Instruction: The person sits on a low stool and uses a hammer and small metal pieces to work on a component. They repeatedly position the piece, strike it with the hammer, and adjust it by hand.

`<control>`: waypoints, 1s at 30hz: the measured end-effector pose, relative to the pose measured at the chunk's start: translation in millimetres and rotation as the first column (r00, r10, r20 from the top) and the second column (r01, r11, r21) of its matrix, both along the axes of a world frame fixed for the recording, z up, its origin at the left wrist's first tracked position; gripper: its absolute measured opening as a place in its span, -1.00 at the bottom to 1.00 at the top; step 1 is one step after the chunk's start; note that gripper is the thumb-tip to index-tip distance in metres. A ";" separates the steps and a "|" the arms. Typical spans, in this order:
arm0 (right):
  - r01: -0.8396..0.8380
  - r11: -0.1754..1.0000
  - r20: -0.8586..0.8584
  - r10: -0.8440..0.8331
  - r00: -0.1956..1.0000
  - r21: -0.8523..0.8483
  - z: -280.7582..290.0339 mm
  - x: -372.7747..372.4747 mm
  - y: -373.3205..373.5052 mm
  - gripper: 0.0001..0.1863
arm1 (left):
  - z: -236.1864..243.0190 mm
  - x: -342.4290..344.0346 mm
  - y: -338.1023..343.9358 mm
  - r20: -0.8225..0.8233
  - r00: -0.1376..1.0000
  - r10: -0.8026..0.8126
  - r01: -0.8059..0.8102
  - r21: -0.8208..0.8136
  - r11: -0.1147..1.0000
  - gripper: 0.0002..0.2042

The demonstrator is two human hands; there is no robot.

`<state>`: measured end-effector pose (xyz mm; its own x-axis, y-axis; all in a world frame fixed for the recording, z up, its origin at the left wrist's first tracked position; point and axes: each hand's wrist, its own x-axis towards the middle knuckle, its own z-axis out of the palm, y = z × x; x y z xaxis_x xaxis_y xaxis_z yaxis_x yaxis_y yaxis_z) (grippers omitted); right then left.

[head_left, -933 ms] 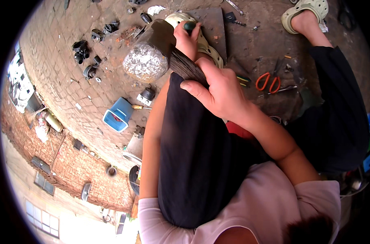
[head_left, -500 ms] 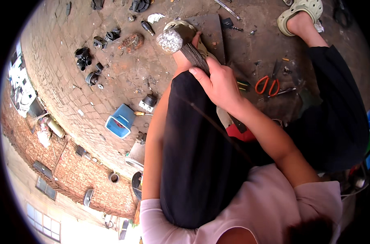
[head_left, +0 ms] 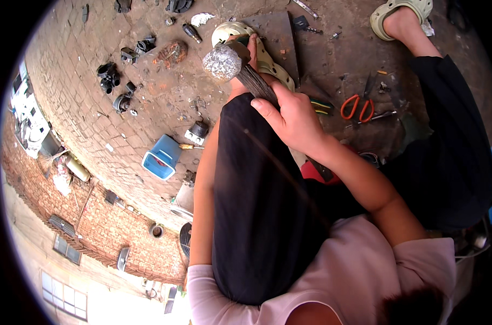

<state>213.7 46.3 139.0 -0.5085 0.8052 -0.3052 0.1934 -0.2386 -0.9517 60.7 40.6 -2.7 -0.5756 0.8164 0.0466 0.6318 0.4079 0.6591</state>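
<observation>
My right hand (head_left: 297,119) is wrapped round the dark wooden handle (head_left: 258,85) of a hammer. Its battered, silvery hammer head (head_left: 222,63) is raised over my left foot, at the upper middle. Down past my left knee reaches my left forearm (head_left: 205,189); the hammer head hides most of my left hand (head_left: 252,50). One finger of it shows beside a dark piece that I cannot make out, close to the beige clog (head_left: 265,62). Under and beyond that clog lies a flat dark metal plate (head_left: 276,35).
Orange-handled scissors (head_left: 357,108) lie on the ground right of my hand. A blue plastic bin (head_left: 162,156) stands to the left, with a yellow-handled screwdriver (head_left: 189,146) beside it. Black parts (head_left: 108,76) are scattered at the upper left. My other clog (head_left: 389,21) is at the upper right.
The hammer head has shifted slightly left and toward me, showing more of the clog behind it. My right hand keeps its hold on the handle. The view has shifted a little.
</observation>
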 end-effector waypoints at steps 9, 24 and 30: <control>-0.050 0.997 0.044 0.048 0.998 0.054 -6.9 0.4 -3.2 -0.55 | -1.7 1.3 -2.0 -0.012 1.000 -0.003 0.004 0.015 1.000 -0.77; -0.086 0.995 0.039 0.084 0.996 0.056 6.3 0.8 5.9 -0.57 | 10.9 4.1 5.4 -0.084 0.993 -0.078 0.083 0.065 0.994 -0.75; -0.053 0.980 0.001 0.054 0.999 0.192 20.0 -1.8 6.4 -0.53 | 15.9 6.9 9.6 0.064 0.997 -0.047 0.043 0.076 0.996 -0.73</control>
